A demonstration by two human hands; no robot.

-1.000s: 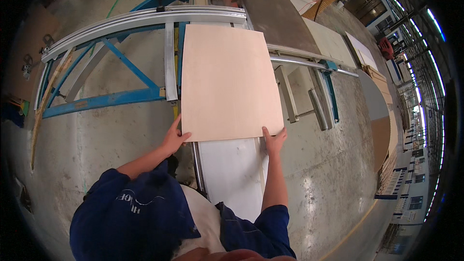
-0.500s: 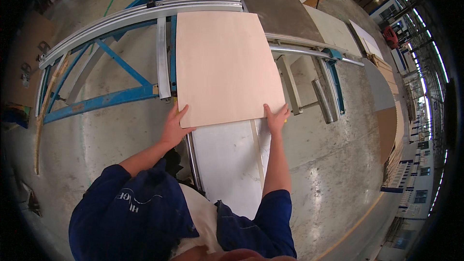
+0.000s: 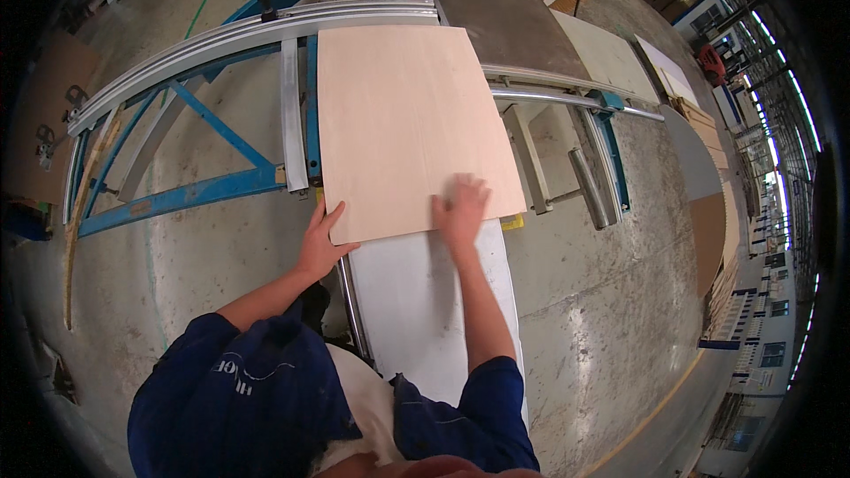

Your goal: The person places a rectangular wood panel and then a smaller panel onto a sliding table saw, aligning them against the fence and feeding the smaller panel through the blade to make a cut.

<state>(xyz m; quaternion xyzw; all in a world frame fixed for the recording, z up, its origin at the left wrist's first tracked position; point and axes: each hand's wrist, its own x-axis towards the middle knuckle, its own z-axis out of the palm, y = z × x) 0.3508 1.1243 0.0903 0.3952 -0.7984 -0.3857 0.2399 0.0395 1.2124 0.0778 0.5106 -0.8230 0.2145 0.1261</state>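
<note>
Workshop view: hold now one-sided, was two-sided

Concrete floor (image 3: pixel 611 301) all round. Blue steel frame (image 3: pixel 186 195) out left, silver fence rail (image 3: pixel 266 22) along its far side. Dark desk (image 3: pixel 500 13) beyond, right of the rail's end.

Long white panel (image 3: pixel 398 292) runs from the person's torso to under the pale board (image 3: pixel 407 133). Board lies over it, face up, looks flat. Far edge just beside the rail; I can't tell if they touch. Left edge alongside the frame.

Change vs half a second ago: right grip (image 3: pixel 462 212) has left the near right corner and come inboard over the board's face. I get it blurred, fingers spread, holding nothing. Can't call touching vs hovering. Left grip (image 3: pixel 320 243) stays on the near left corner, thumb on top, fingers at the side edge, holding the board.

My read: control is down to the left corner, so less check on the board swivelling; near right corner is free.

Smallest item: yellow piece (image 3: pixel 512 223) poking out below that free corner, plainer to see with the hand gone. Can't tell what it is.
</note>
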